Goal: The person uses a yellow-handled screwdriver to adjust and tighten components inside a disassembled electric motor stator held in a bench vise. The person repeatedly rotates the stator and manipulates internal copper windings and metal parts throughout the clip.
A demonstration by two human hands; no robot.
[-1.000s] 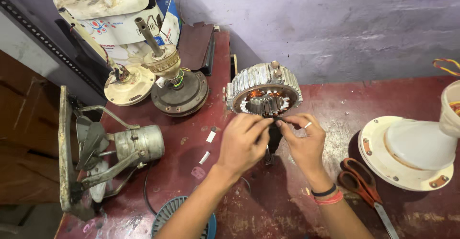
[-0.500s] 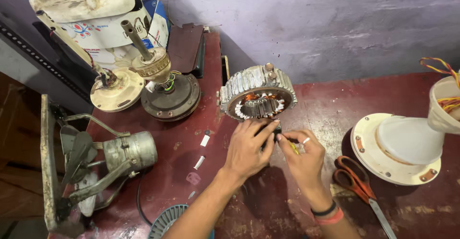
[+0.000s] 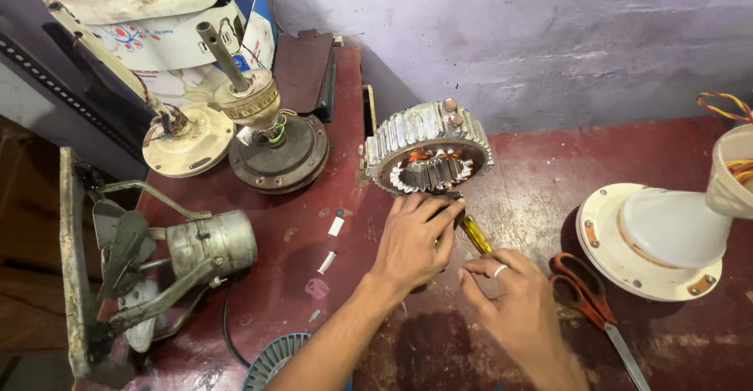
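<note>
Evidently the work is only partly done: the stator (image 3: pixel 428 158), its copper windings exposed, is stood on edge just beyond both hands, and the other motor parts are left dismantled. The left hand (image 3: pixel 413 240) is laid with fingers loosely curled against the stator's lower rim. A yellow-handled screwdriver (image 3: pixel 474 232) is pinched by the right hand (image 3: pixel 514 306), its tip hidden at the core. Red-handled scissors (image 3: pixel 588 297) are left just right of that hand.

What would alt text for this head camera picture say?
Two hands work at a round motor stator on a dark red table: the left hand touches it, the right hand holds a yellow-handled screwdriver. Orange-handled scissors lie to the right.
</note>
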